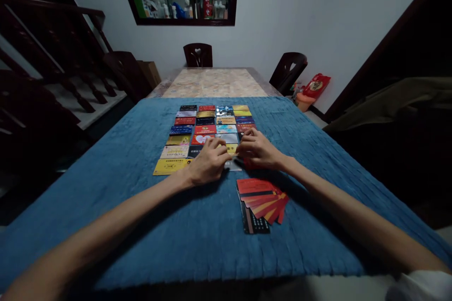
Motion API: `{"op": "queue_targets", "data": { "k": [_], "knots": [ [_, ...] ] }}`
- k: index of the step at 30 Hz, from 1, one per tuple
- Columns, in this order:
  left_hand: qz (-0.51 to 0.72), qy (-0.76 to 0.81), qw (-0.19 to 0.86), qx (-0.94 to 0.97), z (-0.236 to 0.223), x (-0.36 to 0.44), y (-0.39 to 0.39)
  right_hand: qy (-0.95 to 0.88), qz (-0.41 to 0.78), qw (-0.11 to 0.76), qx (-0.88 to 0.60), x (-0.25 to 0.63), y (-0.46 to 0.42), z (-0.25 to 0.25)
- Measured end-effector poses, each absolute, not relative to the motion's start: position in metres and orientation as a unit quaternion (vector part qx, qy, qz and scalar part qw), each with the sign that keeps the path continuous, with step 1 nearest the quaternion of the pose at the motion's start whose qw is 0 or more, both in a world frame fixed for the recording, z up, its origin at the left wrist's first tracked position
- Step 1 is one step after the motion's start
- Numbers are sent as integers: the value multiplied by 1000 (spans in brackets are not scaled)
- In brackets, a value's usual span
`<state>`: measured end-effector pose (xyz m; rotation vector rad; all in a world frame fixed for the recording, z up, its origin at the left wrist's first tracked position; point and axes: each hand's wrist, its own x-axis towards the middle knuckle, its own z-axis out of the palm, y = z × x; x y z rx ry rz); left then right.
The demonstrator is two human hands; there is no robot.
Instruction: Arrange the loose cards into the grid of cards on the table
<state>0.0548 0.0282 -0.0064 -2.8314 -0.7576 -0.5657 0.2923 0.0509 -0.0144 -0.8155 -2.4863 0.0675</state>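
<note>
Plastic cards lie in a grid of rows and columns on a blue cloth (134,225). My left hand (211,160) rests over the near rows, fingers curled down by a pale card (233,165) at the front. Close to its right, my right hand (259,149) bends its fingers down over the right column, above a red card (251,164) that it partly covers. Whether either hand pinches a card is hidden. A yellow card (169,167) sits at the near left corner of the grid. Nearer to me, several red cards (259,190) are fanned over a black card (249,223).
The cloth covers the near part of a table whose patterned top (215,80) shows behind. Dark wooden chairs stand at the far end (198,59), the right (287,73) and the left (125,73). A stair railing (52,47) is at left, a red bag (317,85) at right.
</note>
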Motion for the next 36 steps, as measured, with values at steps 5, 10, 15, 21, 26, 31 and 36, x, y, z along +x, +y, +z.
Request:
{"op": "queue_targets", "data": {
  "k": [5, 10, 15, 21, 26, 31, 36],
  "knots": [
    [-225, -220, 52, -948, -14, 66, -1, -924, 71, 250, -280, 302, 17, -20],
    [-243, -208, 10, -947, -21, 74, -23, -928, 99, 229, -276, 306, -3, -22],
    [-225, -225, -37, -947, -22, 77, -37, -932, 113, 192, -285, 303, -15, -17],
    [-199, -244, -67, -947, -23, 74, -43, -939, 108, 156, -287, 298, -24, -15],
    [-174, -273, -70, -944, -22, 69, -41, -941, 97, 121, -302, 298, -27, -14],
    [-134, -298, -88, -941, -14, 57, -33, -940, 89, 87, -317, 306, -24, -10],
    [-120, -289, -86, -946, -4, 45, -27, -934, 95, 67, -339, 310, -23, -5]
  ]
}}
